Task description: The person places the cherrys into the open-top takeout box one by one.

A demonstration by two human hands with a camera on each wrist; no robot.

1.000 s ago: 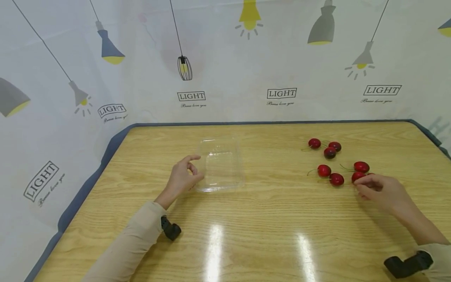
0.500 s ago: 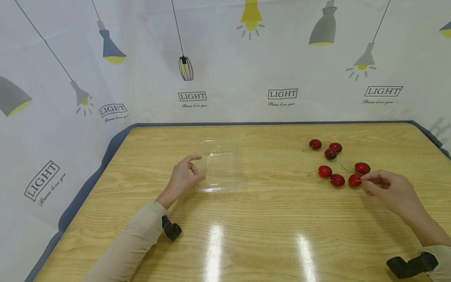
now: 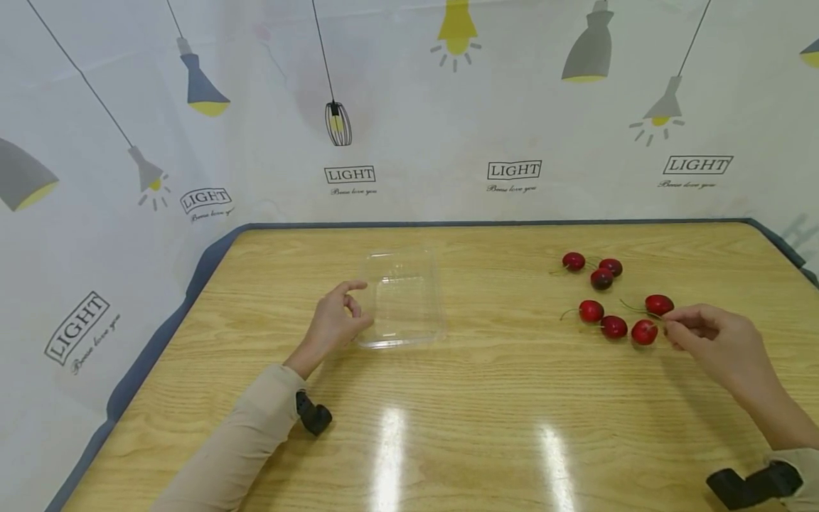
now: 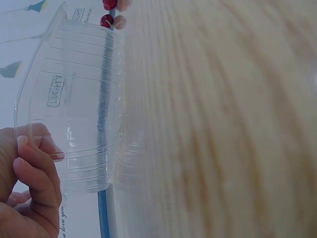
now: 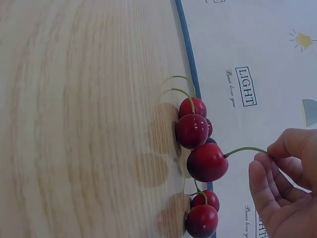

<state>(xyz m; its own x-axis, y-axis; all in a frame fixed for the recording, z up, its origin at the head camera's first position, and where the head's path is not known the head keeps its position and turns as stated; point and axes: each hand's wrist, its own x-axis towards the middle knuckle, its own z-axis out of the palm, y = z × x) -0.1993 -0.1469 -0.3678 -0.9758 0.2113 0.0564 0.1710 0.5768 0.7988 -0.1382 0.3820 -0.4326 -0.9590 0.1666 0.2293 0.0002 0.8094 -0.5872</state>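
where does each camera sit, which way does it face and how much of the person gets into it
Head: on the head, facing forward and down at the table, clear container and cherries; left hand, right hand and sleeves show.
Left wrist: facing low across the table at the container; part of the left hand shows.
Right wrist: facing low across the table at cherries; part of the right hand shows, pinching a stem.
Shared: head and right wrist both show cherries and the right hand.

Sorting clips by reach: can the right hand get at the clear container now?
Probably yes. The right hand holds a cherry by its stem, but only other cherries and bare table lie between it and the clear container; the left hand is at the container's left edge.
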